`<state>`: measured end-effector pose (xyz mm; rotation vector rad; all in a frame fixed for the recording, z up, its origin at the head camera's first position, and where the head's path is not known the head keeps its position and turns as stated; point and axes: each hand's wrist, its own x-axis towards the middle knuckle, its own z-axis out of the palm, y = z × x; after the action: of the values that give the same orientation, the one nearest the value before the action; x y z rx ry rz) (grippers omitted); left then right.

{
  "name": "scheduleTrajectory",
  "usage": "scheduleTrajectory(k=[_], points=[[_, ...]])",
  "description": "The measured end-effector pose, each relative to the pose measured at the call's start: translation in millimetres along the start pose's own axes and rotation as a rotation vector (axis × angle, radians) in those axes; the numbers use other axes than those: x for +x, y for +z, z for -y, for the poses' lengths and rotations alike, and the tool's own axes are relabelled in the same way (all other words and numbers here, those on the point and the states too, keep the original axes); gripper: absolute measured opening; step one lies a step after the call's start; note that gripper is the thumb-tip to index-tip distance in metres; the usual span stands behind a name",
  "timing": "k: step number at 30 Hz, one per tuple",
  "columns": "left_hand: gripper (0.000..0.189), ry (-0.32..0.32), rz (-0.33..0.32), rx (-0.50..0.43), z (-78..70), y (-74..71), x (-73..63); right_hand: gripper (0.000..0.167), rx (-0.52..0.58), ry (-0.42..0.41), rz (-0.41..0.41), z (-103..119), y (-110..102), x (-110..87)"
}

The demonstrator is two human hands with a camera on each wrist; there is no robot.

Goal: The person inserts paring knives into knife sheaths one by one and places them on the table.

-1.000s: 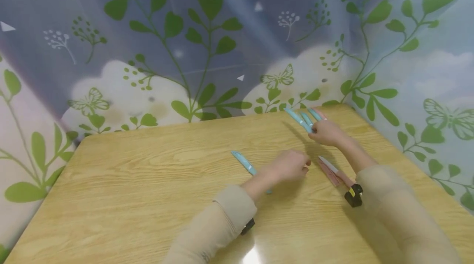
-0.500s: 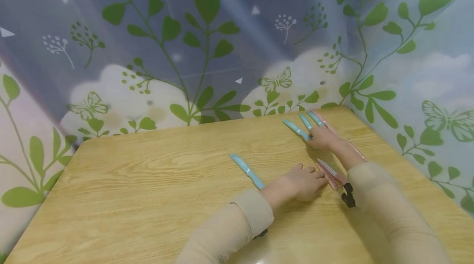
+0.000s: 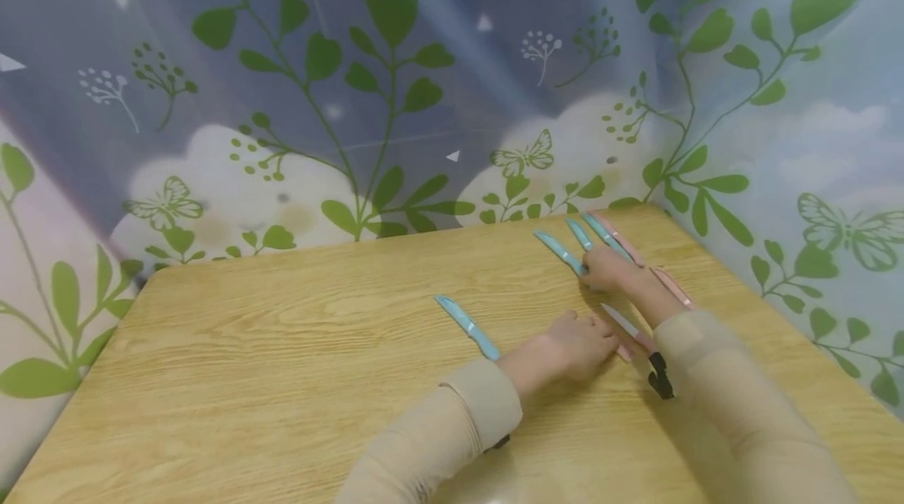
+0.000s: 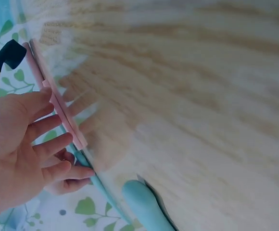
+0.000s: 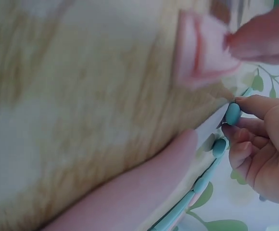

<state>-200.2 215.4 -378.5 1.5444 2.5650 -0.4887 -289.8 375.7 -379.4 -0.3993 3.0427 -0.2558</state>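
Observation:
My right hand (image 3: 613, 267) pinches the handle end of a blue knife (image 3: 559, 250) between thumb and fingers; in the right wrist view its rounded end (image 5: 233, 114) pokes out of the grip. Lower on the table, my left hand (image 3: 579, 347) lies over a pink knife sheath (image 4: 65, 118), thumb and fingers at its side and most of it covered from above. Right beside that sheath lies a pink knife (image 3: 644, 341), its pale blade bare. In the right wrist view, its pink handle (image 5: 144, 178) fills the foreground.
Two more blue knives (image 3: 581, 234) and a pink knife (image 3: 621, 237) lie in a row at the far right. Another pink knife (image 3: 673, 288) is by my right forearm. A separate blue knife (image 3: 462, 323) lies left of my left hand. Patterned curtains surround the wooden table (image 3: 282, 363).
My left hand has come down and right onto the pink sheath, which has shifted slightly left. The right hand has drawn its blue knife a little nearer.

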Motion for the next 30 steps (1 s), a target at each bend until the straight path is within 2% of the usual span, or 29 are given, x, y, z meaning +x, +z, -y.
scheduleTrajectory(k=[3, 11, 15, 19, 21, 24, 26, 30], points=[[0.036, -0.004, -0.027, -0.021, 2.1, -0.2, -2.4, 0.021, -0.004, 0.021, 0.014, 1.5, 0.8, 0.0], [0.031, 0.010, -0.050, 0.043, 5.3, 3.5, -5.1, 0.030, 0.043, 0.119, 0.036, 0.2, 4.0, -1.7], [0.035, 0.010, -0.056, 0.039, 7.2, 5.2, -5.1, 0.027, 0.057, 0.112, 0.030, 1.0, 0.2, -6.1], [0.039, -0.001, -0.050, 0.032, 10.5, 5.2, -4.9, 0.024, 0.059, 0.091, -0.013, -0.6, -7.1, -14.6], [0.037, -0.002, -0.048, 0.021, 12.4, 4.5, -5.6, 0.024, 0.060, 0.070, -0.043, -4.3, -8.2, -20.3], [0.038, -0.005, -0.043, -0.027, 15.1, 3.7, -6.6, 0.021, 0.103, 0.065, -0.030, -8.5, -8.4, -34.7], [0.041, -0.001, -0.042, -0.049, 17.0, 3.3, -7.4, 0.021, 0.118, 0.059, -0.001, -7.6, -9.0, -47.6], [0.043, 0.014, -0.038, -0.048, 19.6, 3.0, -8.0, 0.021, 0.078, 0.031, 0.088, -3.5, -11.7, -71.4]])
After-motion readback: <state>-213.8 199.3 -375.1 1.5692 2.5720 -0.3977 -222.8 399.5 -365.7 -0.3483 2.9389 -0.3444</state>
